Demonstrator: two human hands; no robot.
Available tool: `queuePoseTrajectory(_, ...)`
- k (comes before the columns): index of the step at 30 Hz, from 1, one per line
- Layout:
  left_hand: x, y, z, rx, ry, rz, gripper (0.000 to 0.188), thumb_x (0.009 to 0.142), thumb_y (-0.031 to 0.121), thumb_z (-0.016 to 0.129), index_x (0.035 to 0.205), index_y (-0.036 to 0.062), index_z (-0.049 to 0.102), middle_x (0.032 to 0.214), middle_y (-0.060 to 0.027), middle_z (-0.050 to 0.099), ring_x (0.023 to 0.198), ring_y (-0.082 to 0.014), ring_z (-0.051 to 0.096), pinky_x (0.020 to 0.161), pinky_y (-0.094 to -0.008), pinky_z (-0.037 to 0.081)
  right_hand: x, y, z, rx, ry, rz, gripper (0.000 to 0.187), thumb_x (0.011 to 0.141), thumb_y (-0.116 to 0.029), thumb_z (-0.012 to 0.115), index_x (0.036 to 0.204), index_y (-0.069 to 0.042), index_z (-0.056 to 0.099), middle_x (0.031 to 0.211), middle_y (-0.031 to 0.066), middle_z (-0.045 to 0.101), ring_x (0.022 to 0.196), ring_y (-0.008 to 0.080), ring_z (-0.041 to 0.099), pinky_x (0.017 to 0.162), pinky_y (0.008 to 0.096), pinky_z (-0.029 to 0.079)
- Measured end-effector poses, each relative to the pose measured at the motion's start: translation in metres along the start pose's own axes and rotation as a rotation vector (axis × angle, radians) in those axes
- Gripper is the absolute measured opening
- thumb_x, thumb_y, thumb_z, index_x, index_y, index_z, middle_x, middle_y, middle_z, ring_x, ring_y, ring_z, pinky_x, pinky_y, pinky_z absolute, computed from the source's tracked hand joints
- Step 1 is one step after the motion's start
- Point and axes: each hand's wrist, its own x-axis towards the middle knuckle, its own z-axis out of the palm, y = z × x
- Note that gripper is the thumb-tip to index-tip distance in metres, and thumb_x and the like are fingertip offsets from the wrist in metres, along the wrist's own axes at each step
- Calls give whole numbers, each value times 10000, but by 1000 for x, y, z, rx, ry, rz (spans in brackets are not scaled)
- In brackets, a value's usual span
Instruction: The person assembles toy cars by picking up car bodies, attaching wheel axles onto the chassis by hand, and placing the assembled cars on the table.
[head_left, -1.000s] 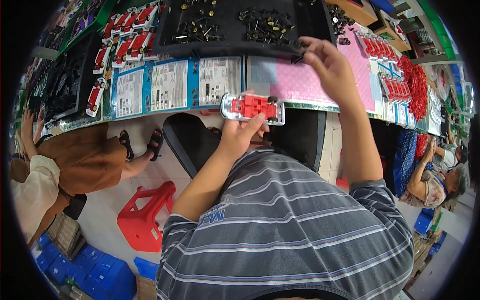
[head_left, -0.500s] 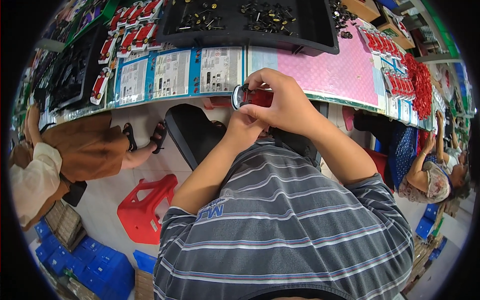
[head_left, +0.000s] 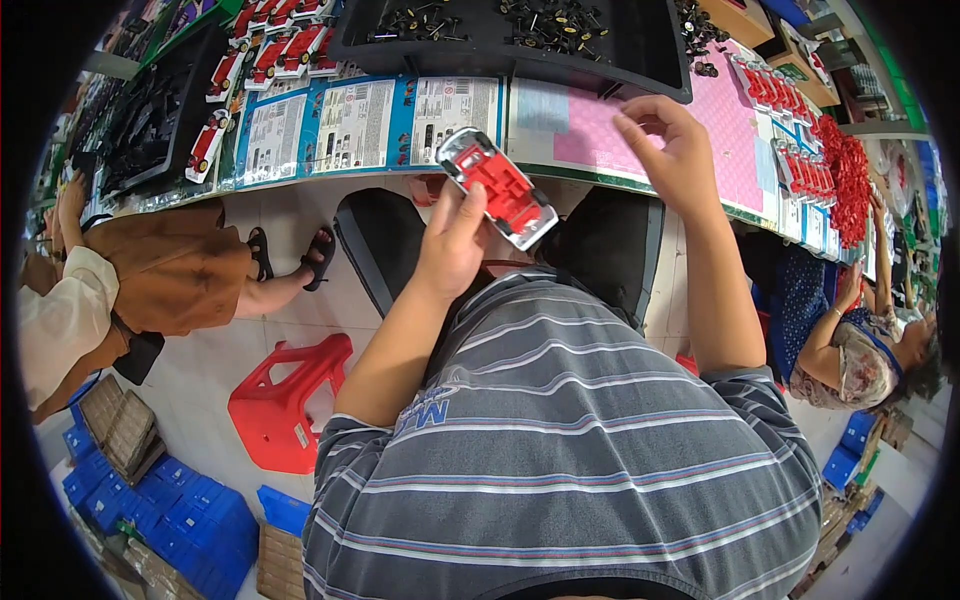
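A toy car (head_left: 508,196) with a white and silver shell and a red inner part rests in my left hand (head_left: 451,248), tilted, in front of the table edge. My left thumb presses on the red part, and the other fingers are hidden beneath the car. Dark wheels show at its lower end. Over the pink mat (head_left: 600,135), my right hand (head_left: 684,165) is raised with thumb and fingers apart and nothing visible between them. Just beyond it stands a black tray (head_left: 530,65) of small black wheel-and-axle sets (head_left: 555,25).
Finished-looking red and white cars (head_left: 290,52) are lined up at the back left, beside a black bin (head_left: 150,130). Red parts (head_left: 843,180) lie heaped at the right. A red stool (head_left: 275,420) stands on the floor. Other people (head_left: 845,360) work at both sides.
My right hand has let go of the car and moved right and up over the pink mat. My left hand has turned the car, so its red part now shows.
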Motion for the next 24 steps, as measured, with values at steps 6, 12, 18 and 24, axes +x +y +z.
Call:
queuePoseTrajectory(6, 6, 34, -31, 37, 234, 91, 401, 1060, 251, 458, 1375, 4, 442, 1304, -141, 582, 1202, -245, 585, 1038, -424, 465, -7, 169, -39, -577, 463, 50, 130, 830, -121, 692, 840, 9, 686, 847, 180, 670, 772, 356, 657, 719, 404, 526)
queuePoseTrajectory(12, 25, 99, -97, 185, 380, 114, 366, 1062, 288, 477, 1340, 50, 484, 1231, -104, 621, 1098, -216, 640, 943, -399, 517, -7, 171, -33, -632, 411, 29, 164, 864, -158, 667, 849, 5, 683, 891, 174, 638, 785, 328, 635, 724, 406, 512)
queuePoseTrajectory(18, 49, 158, -180, 782, 727, 52, 237, 1024, 204, 543, 1135, 13, 628, 996, -81, 688, 787, -133, 653, 678, -282, 516, -5, 166, -29, -654, 425, 76, 154, 864, -158, 670, 845, -5, 678, 881, 162, 635, 778, 323, 634, 708, 398, 512)
queuePoseTrajectory(24, 63, 195, -233, 985, 886, -104, 367, 1005, 273, 575, 1190, -35, 646, 868, -79, 690, 667, -136, 625, 589, -287, 494, -6, 171, -30, -669, 425, 47, 142, 857, -145, 671, 864, -3, 670, 890, 164, 629, 775, 330, 625, 699, 406, 507)
